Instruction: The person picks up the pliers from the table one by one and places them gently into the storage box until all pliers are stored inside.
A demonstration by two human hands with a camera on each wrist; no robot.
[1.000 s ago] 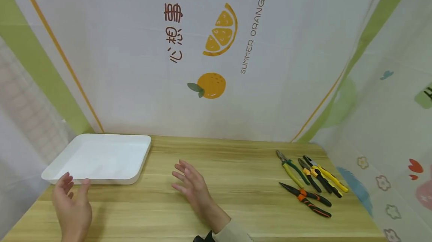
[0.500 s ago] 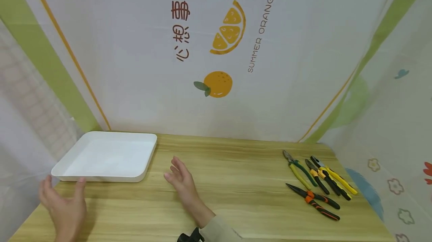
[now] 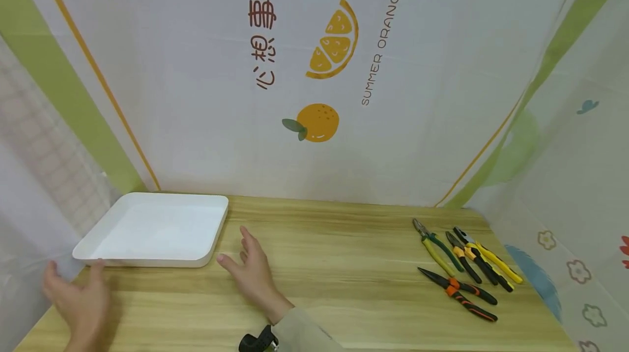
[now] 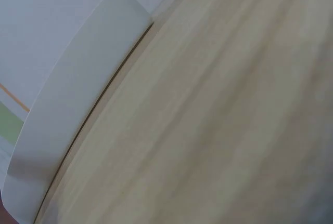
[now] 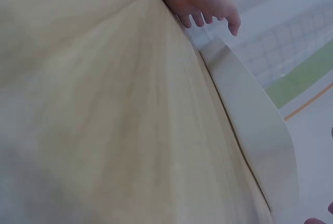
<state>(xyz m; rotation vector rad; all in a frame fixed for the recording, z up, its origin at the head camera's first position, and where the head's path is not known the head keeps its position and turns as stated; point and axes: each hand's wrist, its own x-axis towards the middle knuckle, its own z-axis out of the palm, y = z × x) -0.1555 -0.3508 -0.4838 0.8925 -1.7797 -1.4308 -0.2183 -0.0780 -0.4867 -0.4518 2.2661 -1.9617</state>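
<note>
A shallow white tray (image 3: pixel 152 226) lies on the wooden table at the left. Just before its front left corner hovers my left hand (image 3: pixel 81 305), fingers spread and relaxed; whether the thumb touches the rim, I cannot tell. To the right of the tray is my right hand (image 3: pixel 255 273), palm turned toward it, thumb and fingers apart and holding nothing. In the left wrist view the tray's side wall (image 4: pixel 78 94) stands on the tabletop. The right wrist view has my left hand (image 5: pixel 200 0) beyond the tray's corner (image 5: pixel 223 57).
On the table's right side lie needle-nose pliers (image 3: pixel 452 284) with orange and black handles. Behind them are green-handled pliers (image 3: pixel 434 245) and pliers with yellow and black handles (image 3: pixel 484 256). A printed cloth (image 3: pixel 314 172) hangs along the back edge.
Both hands have shifted left, the right one coming closer to the tray's right side and the left one toward its outer corner. The head view has turned slightly. Tray and pliers lie as before.
</note>
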